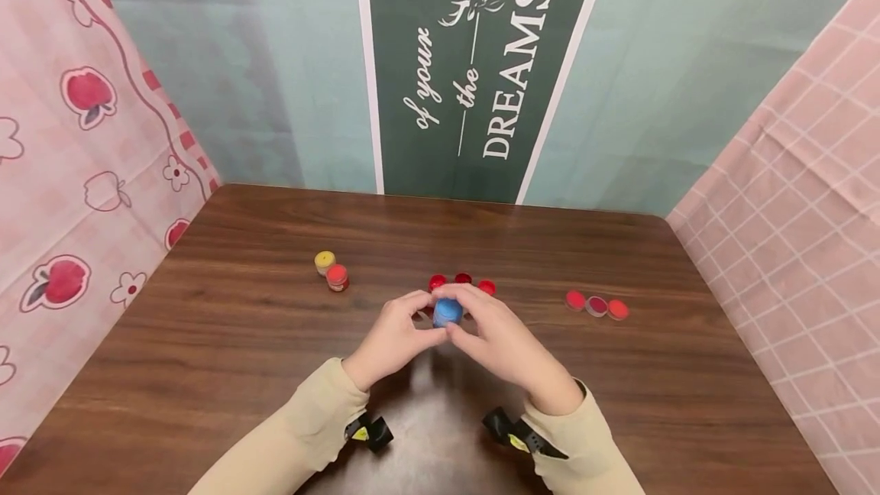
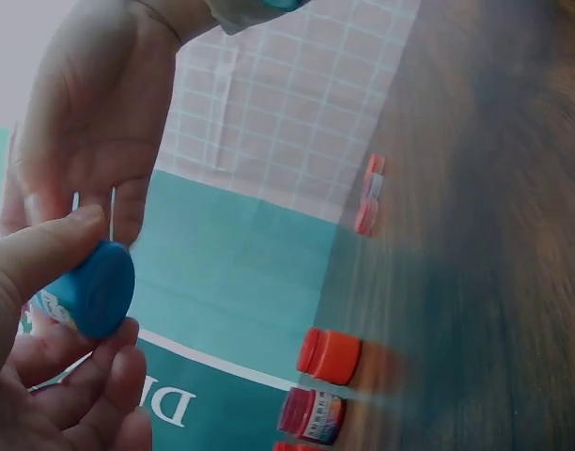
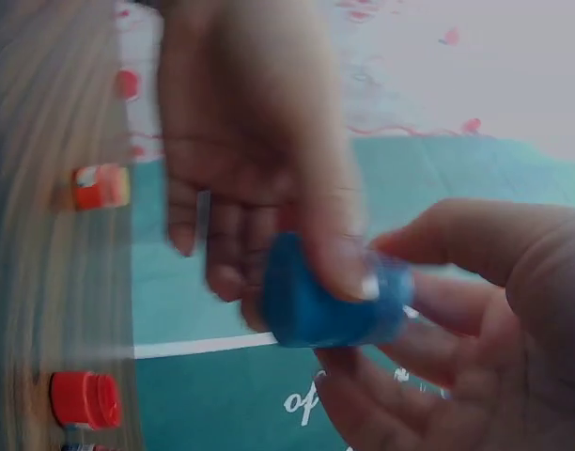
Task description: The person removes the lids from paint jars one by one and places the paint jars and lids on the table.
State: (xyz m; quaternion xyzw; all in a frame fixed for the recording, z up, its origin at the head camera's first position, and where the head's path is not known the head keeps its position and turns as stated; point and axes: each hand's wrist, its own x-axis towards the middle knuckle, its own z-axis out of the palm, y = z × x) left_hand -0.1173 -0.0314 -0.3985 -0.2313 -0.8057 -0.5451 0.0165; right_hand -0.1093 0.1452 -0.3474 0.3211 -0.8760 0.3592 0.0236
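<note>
In the head view, a small blue pot (image 1: pixel 448 314) is held between both hands, above the middle of the table. My left hand (image 1: pixel 396 334) pinches it, and in the left wrist view its thumb (image 2: pixel 43 252) lies along the top with the fingers curled below. My right hand (image 1: pixel 505 338) grips the pot from the other side. The right wrist view is blurred, but the right thumb and fingers (image 3: pixel 452 301) close around the pot's paler end. Just behind the hands stand several red pots (image 1: pixel 486 287), partly hidden.
A yellow pot (image 1: pixel 325 262) and an orange-red pot (image 1: pixel 337 277) stand close together on the left. Three flat round red pieces, perhaps lids (image 1: pixel 596 306), lie in a row on the right. A printed cloth (image 1: pixel 474 59) hangs behind the wooden table (image 1: pixel 206 327).
</note>
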